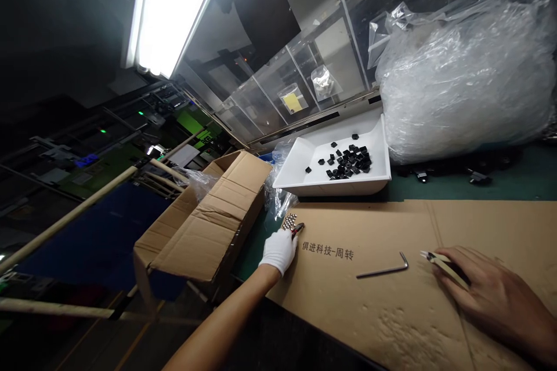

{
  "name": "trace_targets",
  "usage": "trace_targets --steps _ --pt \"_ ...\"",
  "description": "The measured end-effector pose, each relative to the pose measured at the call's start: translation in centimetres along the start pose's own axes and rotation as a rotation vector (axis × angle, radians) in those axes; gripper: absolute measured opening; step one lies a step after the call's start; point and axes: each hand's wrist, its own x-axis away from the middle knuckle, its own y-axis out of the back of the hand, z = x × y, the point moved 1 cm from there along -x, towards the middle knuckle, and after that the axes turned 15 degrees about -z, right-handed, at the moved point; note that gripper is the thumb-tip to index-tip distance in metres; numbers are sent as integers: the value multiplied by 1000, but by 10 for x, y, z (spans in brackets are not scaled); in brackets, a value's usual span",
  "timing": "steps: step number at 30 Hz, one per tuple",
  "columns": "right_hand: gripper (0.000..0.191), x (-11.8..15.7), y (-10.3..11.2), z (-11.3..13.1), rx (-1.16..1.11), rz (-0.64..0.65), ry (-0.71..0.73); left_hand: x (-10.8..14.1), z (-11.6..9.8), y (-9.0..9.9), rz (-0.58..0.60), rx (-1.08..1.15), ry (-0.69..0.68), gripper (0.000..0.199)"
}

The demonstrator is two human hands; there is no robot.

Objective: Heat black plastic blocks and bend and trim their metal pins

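Observation:
My left hand [277, 250], in a white glove, reaches to the far left corner of the cardboard sheet. Its fingers are bent beside a small group of shiny metal pieces [289, 221]. A small red and black thing [297, 228] shows at its fingertips; what kind it is I cannot make out. Bare and closed, my right hand [489, 287] grips pliers [450, 269] with pale yellow handles, their tips pointing left over the cardboard. Between the hands lies an L-shaped hex key [385, 272].
A white tray [287, 177] with several black parts [350, 161] stands behind the cardboard sheet [374, 226]. Large clear plastic bags [470, 75] are piled at the back right. An open cardboard box [209, 220] sits left of the green bench [435, 185].

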Motion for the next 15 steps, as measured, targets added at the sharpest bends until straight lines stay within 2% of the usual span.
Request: trace_targets --steps 8,15 --pt "26 -3 4 5 0 6 20 -7 1 -5 35 1 28 35" --pt "25 -3 5 6 1 14 12 -10 1 -1 36 -13 43 35"
